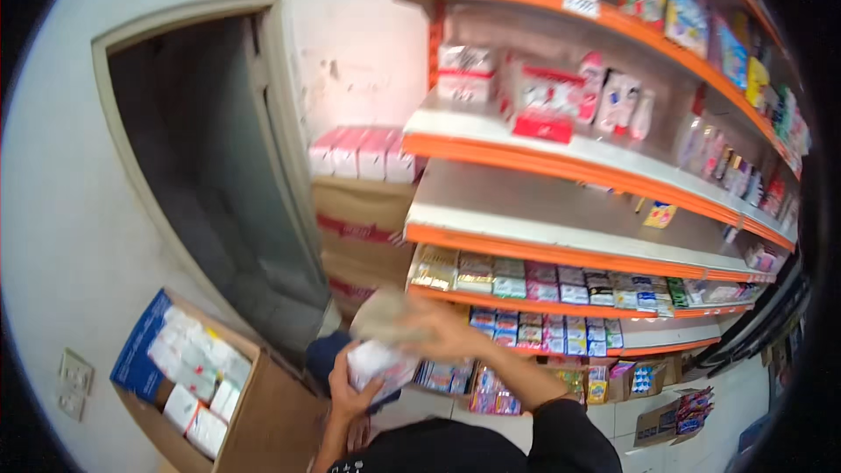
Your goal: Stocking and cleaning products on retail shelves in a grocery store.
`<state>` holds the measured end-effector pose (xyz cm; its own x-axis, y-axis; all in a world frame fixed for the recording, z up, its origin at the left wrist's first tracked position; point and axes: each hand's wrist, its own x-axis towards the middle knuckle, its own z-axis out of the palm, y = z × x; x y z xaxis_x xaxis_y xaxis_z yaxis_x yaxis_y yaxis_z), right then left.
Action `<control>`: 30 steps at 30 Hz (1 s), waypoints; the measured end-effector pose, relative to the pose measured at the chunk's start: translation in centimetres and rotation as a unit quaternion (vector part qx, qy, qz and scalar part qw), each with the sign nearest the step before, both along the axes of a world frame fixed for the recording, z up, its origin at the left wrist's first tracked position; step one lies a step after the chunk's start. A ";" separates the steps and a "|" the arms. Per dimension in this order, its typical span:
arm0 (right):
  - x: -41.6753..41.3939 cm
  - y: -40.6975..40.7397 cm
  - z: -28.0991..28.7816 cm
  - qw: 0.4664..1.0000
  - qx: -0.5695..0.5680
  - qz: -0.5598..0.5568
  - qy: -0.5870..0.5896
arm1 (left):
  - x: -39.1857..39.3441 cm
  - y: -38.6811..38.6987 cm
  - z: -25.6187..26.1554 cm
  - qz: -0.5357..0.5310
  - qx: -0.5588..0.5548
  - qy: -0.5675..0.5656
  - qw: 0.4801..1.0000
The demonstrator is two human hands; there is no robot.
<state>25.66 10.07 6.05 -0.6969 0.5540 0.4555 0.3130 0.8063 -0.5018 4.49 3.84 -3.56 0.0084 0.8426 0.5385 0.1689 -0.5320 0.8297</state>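
My left hand (349, 384) is closed around a white package (381, 368) with faint printing, held low in front of my body. Just above it, my right hand (430, 328) grips a blurred beige cloth-like item (381, 316), which is close to the package's top; whether they touch cannot be told. To the left stands an open cardboard box (253, 401) holding white packages (197, 355). On the right are metal shelves with orange edges, among them a bare-topped middle shelf (499, 200) and a lower one with rows of small packets (509, 279).
Pink and white boxes (371, 154) sit on stacked brown cartons (368, 223) beside the shelves. A doorway (204, 125) opens at the left. Low boxes of packets (496, 391) line the floor under the shelves, and a small carton (657, 424) stands on the tiles at the right.
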 end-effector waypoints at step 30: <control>-7.1 -12.5 -12.9 0.958 0.136 -0.222 0.120 | -2.5 0.5 -7.1 -0.103 -0.257 -0.518 0.810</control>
